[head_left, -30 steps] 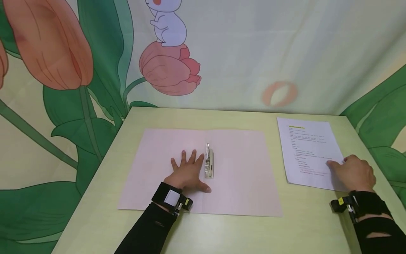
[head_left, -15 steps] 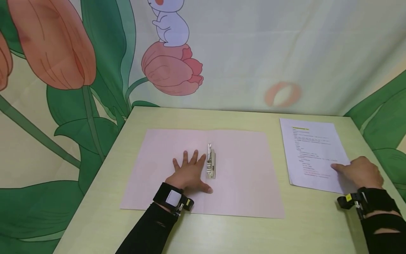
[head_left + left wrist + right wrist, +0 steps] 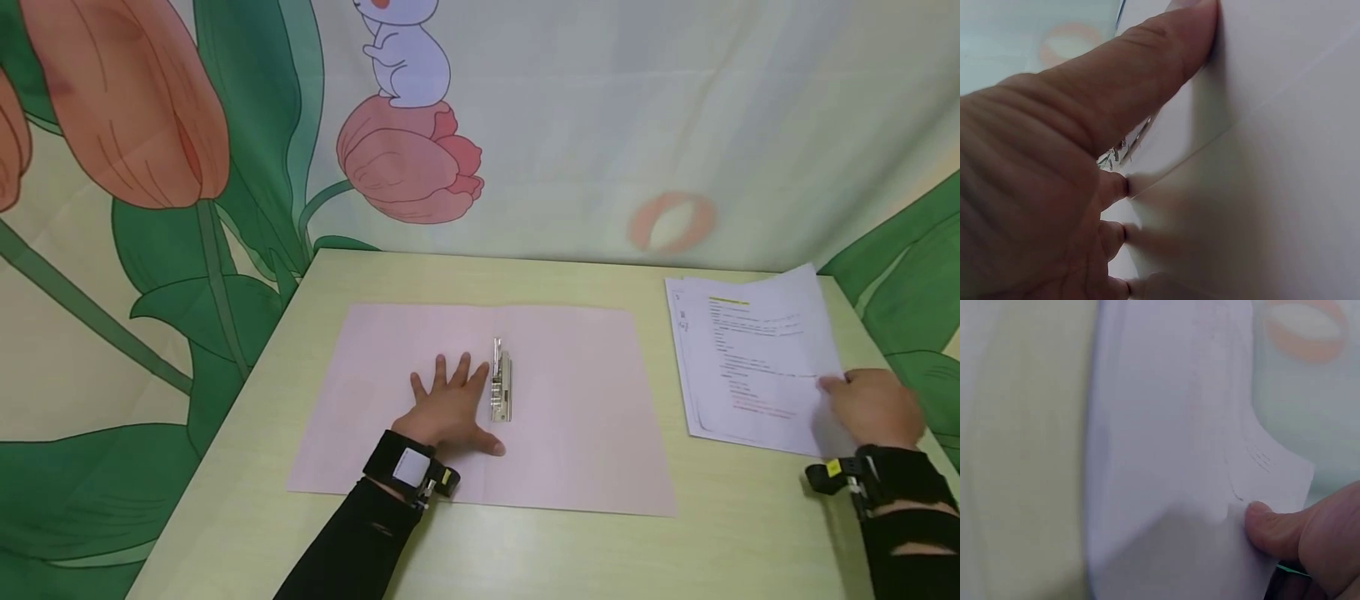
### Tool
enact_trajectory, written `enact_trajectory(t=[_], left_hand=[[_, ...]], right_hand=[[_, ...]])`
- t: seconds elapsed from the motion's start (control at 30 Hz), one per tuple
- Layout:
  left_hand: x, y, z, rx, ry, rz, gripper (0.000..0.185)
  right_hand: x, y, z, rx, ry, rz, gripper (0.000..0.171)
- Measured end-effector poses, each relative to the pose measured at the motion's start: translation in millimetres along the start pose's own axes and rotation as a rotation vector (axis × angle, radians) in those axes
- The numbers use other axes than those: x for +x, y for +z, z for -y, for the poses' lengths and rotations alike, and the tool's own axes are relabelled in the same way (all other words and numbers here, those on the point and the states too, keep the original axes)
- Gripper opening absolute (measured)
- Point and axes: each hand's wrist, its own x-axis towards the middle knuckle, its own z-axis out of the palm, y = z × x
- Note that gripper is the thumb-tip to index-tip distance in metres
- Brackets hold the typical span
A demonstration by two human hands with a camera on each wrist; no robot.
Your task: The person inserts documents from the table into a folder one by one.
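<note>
An opened pale pink folder (image 3: 577,408) lies flat, a metal clip (image 3: 501,382) fixed by its centre fold. My left hand (image 3: 446,412) rests spread on the folder's left half, fingertips just left of the clip; in the left wrist view its thumb (image 3: 1141,56) presses the surface. To the right, my right hand (image 3: 877,408) pinches the right edge of the top printed sheet (image 3: 772,350), thumb above and the other fingers hidden beneath. That sheet is shifted right and bends up at its far right corner. Below it the rest of the paper stack (image 3: 684,367) shows along the left.
The light wooden table (image 3: 570,554) ends at a printed curtain (image 3: 555,125) behind it. A strip of tabletop separates the folder from the papers. Wrist-worn cameras sit on both arms.
The top sheet has slid right off the stack's left margin and its far corner has risen, drawn by my right hand. The left hand stays in place on the folder.
</note>
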Motion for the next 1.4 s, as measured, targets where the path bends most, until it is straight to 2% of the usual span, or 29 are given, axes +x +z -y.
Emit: enact_trajectory(t=[0.13, 0.23, 0.37, 0.53, 0.7, 1.03, 1.2, 1.4], left_hand=[[-0.1, 0.6, 0.0, 0.001, 0.001, 0.003, 0.129], [0.7, 0.7, -0.1, 0.004, 0.003, 0.003, 0.129], [1.7, 0.8, 0.2, 0.003, 0.003, 0.0, 0.129], [2.3, 1.5, 0.2, 0.004, 0.001, 0.0, 0.129], [1.7, 1.2, -0.9, 0.0, 0.005, 0.002, 0.129], [2.2, 1.2, -1.0, 0.014, 0.023, -0.004, 0.13], [3.1, 2.5, -1.9, 0.001, 0.023, -0.002, 0.13], [2.9, 5.2, -2.5, -0.022, 0.027, -0.015, 0.129]], right_hand=[[-4, -9, -3, 0.089, -0.023, -0.007, 0.059], [-12, -17, 2, 0.193, 0.017, 0.012, 0.065], [-28, -27, 16, 0.32, 0.071, 0.029, 0.069], [-49, -25, 41, 0.447, 0.082, -0.031, 0.067], [-70, -8, 66, 0.497, 0.056, -0.004, 0.066], [-117, 51, 110, 0.588, -0.068, 0.064, 0.052], [-127, 71, 119, 0.572, -0.104, 0.123, 0.043], [-131, 81, 121, 0.509, -0.136, 0.218, 0.039]])
